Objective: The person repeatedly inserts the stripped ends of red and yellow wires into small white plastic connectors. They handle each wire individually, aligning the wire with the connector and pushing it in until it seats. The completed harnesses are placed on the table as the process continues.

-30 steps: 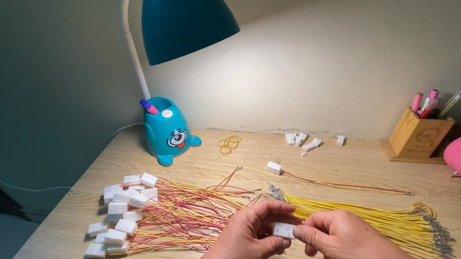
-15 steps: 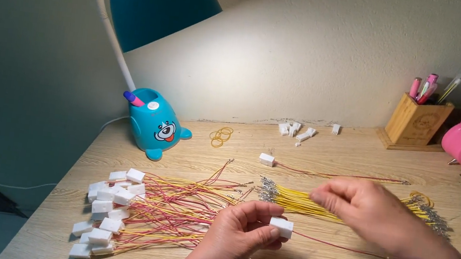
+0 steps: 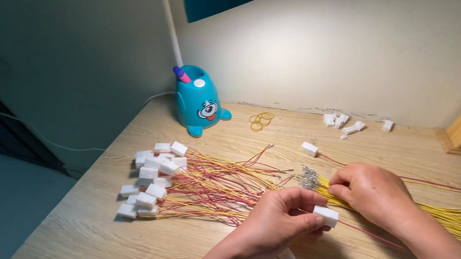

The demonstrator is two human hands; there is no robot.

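Since half a second ago your right hand (image 3: pixel 378 194) dropped onto the yellow wires (image 3: pixel 454 218) at 3 o'clock, apparently pinching one. Your left hand (image 3: pixel 281 218) grips the white plug (image 3: pixel 325 216), centre.

Two bare hands, left hand (image 3: pixel 278 220), right hand (image 3: pixel 375 194), bare forearms, no sleeves, rings or gloves

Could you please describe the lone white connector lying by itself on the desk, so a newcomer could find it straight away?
Start at the blue animal-shaped lamp base at the back of the wooden desk, then look right, past the rubber bands. The lone white connector lies just beyond the right hand. Unlike the heaped connectors at left, it lies alone, trailing a thin wire rightwards.
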